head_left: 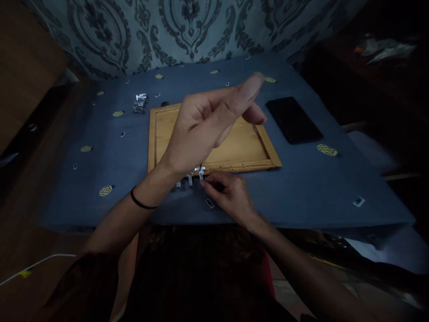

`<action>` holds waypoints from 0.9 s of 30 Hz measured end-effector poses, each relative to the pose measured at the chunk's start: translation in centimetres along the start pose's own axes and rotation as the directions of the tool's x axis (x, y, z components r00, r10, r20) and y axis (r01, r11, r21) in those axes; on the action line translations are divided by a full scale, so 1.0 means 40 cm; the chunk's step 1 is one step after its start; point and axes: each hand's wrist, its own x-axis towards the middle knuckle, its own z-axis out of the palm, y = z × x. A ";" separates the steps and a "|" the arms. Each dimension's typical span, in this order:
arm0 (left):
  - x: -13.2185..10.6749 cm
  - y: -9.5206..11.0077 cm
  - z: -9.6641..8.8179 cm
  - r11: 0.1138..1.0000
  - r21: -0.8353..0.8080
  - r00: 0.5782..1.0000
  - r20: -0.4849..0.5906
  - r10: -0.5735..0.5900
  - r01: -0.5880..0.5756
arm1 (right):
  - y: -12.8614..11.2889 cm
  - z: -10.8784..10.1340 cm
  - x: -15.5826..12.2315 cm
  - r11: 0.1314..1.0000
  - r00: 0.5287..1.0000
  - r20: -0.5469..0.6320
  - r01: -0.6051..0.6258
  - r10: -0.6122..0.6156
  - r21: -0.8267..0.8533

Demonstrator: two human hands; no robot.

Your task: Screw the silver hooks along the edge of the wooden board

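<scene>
My left hand (211,125) is raised above the wooden tray (234,147), fingers loosely stretched and apart, holding nothing. A black band circles that wrist. My right hand (231,194) rests on the blue cloth (301,188) at the tray's near edge, fingers pinched on a small silver metal part (201,171). Two more small silver parts (186,181) stand beside it on the cloth. A tiny dark chip (209,203) lies just under my right hand.
A black phone (294,120) lies right of the tray. A heap of silver metal parts (139,103) sits at the back left. Yellow perforated discs (326,150) and small chips are scattered over the cloth. Patterned fabric hangs behind.
</scene>
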 end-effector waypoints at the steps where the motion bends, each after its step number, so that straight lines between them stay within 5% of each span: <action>1: 0.007 -0.006 -0.003 0.999 -0.028 1.000 -0.008 0.023 -0.023 | 0.000 0.000 0.000 1.000 1.000 -0.001 0.000 0.000 -0.001; 5: 0.028 -0.002 -0.013 0.993 -0.073 0.988 -0.131 0.081 -0.091 | 0.000 0.002 0.002 1.000 1.000 -0.007 0.004 -0.004 -0.002; 9: 0.016 0.058 -0.020 0.995 0.010 0.972 -0.212 0.096 -0.096 | 0.001 0.004 0.004 1.000 0.999 -0.025 0.024 -0.024 0.007; 16: -0.067 0.136 -0.012 0.996 -0.076 0.975 -0.215 -0.056 0.040 | -0.057 -0.034 -0.032 0.993 0.975 -0.193 0.114 -0.109 0.018; 21: -0.143 0.152 0.000 0.958 -0.220 0.951 -0.209 -0.230 0.184 | -0.117 -0.061 -0.068 0.914 0.912 0.069 0.405 -0.405 0.010; 27: -0.214 0.107 0.010 0.908 -0.327 0.920 -0.198 -0.337 0.262 | -0.108 -0.037 -0.089 0.951 0.939 0.172 0.279 -0.299 0.129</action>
